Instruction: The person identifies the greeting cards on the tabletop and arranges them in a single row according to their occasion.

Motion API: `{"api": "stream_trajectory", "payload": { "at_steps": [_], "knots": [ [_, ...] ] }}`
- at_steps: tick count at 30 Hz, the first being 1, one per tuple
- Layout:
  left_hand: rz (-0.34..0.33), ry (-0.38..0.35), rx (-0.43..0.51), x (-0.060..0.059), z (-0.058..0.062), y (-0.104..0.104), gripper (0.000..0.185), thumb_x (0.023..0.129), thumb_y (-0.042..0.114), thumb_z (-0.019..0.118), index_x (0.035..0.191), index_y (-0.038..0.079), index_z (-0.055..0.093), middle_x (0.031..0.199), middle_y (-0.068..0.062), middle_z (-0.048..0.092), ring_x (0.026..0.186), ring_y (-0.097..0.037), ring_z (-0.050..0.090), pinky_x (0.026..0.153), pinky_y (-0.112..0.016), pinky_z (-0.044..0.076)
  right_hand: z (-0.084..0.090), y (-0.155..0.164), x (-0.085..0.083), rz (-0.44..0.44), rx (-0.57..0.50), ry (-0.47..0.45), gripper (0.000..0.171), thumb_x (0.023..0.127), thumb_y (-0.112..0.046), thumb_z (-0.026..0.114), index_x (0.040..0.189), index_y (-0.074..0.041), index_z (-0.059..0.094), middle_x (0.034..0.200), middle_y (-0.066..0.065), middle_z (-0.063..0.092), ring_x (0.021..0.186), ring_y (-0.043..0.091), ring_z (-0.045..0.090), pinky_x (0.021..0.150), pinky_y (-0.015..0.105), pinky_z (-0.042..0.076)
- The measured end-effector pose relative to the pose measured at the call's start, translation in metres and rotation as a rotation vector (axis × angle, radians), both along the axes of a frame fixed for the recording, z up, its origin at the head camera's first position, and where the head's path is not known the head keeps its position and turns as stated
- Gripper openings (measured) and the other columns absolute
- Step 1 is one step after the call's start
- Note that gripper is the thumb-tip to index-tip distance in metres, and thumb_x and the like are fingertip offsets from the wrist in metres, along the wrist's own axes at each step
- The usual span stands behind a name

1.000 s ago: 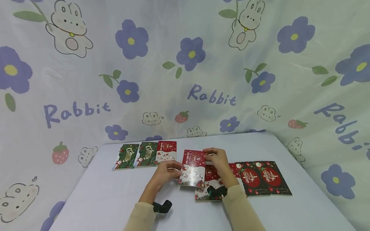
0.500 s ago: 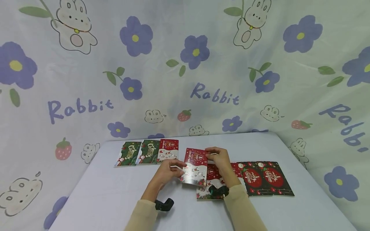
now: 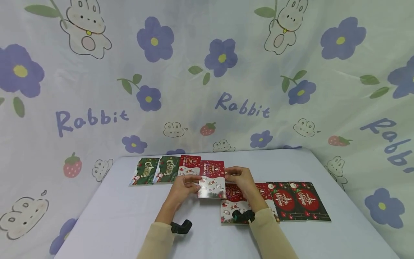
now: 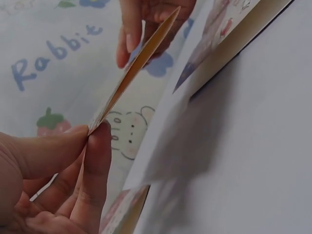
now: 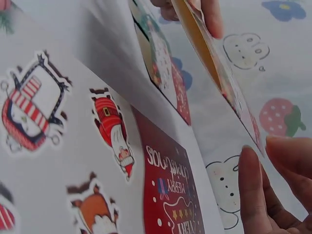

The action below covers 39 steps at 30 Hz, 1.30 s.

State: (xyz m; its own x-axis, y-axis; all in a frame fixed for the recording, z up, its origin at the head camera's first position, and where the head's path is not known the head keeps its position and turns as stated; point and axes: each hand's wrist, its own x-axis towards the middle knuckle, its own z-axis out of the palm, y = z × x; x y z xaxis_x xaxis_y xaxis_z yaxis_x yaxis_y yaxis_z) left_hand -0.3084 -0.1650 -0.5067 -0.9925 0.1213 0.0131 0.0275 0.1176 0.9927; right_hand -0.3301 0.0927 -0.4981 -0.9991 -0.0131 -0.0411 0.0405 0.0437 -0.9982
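Pinching a red-and-white card [image 3: 211, 178] mid-frame, our left hand [image 3: 184, 187] and right hand [image 3: 240, 178] clasp its opposite edges.

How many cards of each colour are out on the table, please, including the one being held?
Green cards: 2
Red-and-white cards: 4, counting the held card and one partly hidden
Black cards with red circles: 2
Total: 8

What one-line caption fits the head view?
Both hands, left hand and right hand, hold a red-and-white Christmas card above the table, between two card rows.
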Motion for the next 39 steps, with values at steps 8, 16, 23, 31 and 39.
{"api": "stream_trajectory", "payload": {
  "at_steps": [8,16,23,31,39],
  "knots": [
    [0.088,0.025,0.026,-0.003,-0.002,-0.009,0.031,0.088,-0.014,0.076,0.117,-0.002,0.076,0.105,-0.014,0.074,0.089,-0.020,0.071,0.069,-0.026,0.059,-0.002,-0.008,0.004,0.109,0.054,0.026,0.026,0.089,0.002,0.079,0.115,0.000,0.078,0.110,0.017,0.072,0.094,0.022,0.066,0.087,0.036,0.055],
    [0.105,0.035,0.069,-0.003,-0.006,-0.008,0.031,0.087,-0.016,0.074,0.117,-0.009,0.074,0.105,-0.018,0.074,0.087,-0.020,0.070,0.067,-0.025,0.059,-0.004,-0.013,0.006,0.147,0.057,0.039,0.025,0.085,0.007,0.080,0.110,0.003,0.078,0.098,0.012,0.072,0.083,0.018,0.066,0.077,0.030,0.056],
    [0.129,0.037,0.038,-0.001,-0.008,-0.008,0.030,0.087,-0.016,0.074,0.116,-0.008,0.074,0.106,-0.020,0.073,0.086,-0.019,0.070,0.066,-0.025,0.058,-0.005,-0.017,0.007,0.150,0.066,0.040,0.025,0.085,0.006,0.081,0.110,0.005,0.077,0.099,0.015,0.070,0.082,0.018,0.066,0.077,0.032,0.057],
    [0.133,0.056,-0.009,-0.001,-0.009,-0.001,0.029,0.088,-0.013,0.076,0.116,-0.006,0.075,0.108,-0.019,0.072,0.087,-0.020,0.069,0.067,-0.023,0.057,-0.007,-0.015,0.006,0.109,0.114,0.018,0.021,0.087,0.005,0.079,0.108,0.000,0.079,0.098,0.010,0.070,0.086,0.019,0.065,0.079,0.033,0.055],
    [0.156,0.062,-0.014,0.002,-0.008,-0.002,0.030,0.088,-0.013,0.076,0.118,-0.008,0.074,0.110,-0.023,0.072,0.091,-0.025,0.071,0.069,-0.024,0.059,-0.007,-0.020,0.007,0.100,0.107,0.011,0.022,0.087,0.006,0.079,0.108,0.001,0.079,0.100,0.011,0.070,0.087,0.019,0.066,0.079,0.032,0.055]
  ]
}}
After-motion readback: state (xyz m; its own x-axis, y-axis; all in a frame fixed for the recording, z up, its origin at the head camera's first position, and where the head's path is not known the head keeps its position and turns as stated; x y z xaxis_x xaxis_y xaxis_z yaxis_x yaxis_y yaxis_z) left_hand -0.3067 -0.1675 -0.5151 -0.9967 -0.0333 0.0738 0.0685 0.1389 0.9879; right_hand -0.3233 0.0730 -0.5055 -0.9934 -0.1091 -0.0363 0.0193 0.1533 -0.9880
